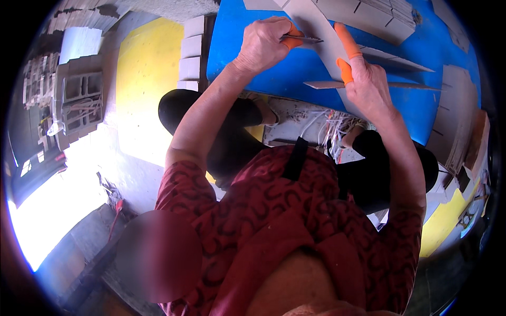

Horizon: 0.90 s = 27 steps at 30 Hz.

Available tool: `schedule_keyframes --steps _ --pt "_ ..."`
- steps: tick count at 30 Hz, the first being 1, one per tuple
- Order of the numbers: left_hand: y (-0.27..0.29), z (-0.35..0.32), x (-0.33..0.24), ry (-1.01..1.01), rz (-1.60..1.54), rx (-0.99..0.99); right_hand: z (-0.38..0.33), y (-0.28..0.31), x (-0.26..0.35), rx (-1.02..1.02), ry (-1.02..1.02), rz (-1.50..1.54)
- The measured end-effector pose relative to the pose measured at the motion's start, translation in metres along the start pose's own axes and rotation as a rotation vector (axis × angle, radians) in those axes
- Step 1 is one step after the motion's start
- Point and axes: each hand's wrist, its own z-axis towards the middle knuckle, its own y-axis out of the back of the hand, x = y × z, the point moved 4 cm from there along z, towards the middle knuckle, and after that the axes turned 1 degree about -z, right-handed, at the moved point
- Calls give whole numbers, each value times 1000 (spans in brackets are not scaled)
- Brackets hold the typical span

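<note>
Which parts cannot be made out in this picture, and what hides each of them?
Head view:
Thin piece: its held end, hidden by the left hand.
Right hand: some fingertips, hidden by the hand itself.
Long cardboard strip: far end, cut off by the upper edge.
Bright area at left: details lost in glare.
Round patch: blurred; what lies beneath cannot be seen.

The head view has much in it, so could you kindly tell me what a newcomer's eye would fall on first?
Probably the bright blue tabletop at the top, where orange finger covers stand out on the left hand and right hand. The left hand pinches a thin grey piece there. Next might come the large yellow surface at upper left.
</note>
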Motion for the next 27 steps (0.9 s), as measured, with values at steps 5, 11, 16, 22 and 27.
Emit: schedule_keyframes --steps 5,11,16,22,27 --pt "2 4 -26 -138 -154 -17 -6 -9 0 79 -71 9" --pt "11 24 43 158 -150 -177 -8 3 -9 47 -129 -15" --pt "19 67 67 23 363 -372 -19 9 -17 -12 -145 27" --pt "33 77 93 -154 314 -348 -19 11 -12 70 -205 55" --pt "29 60 88 272 53 -17 -20 16 -11 -3 -140 76"
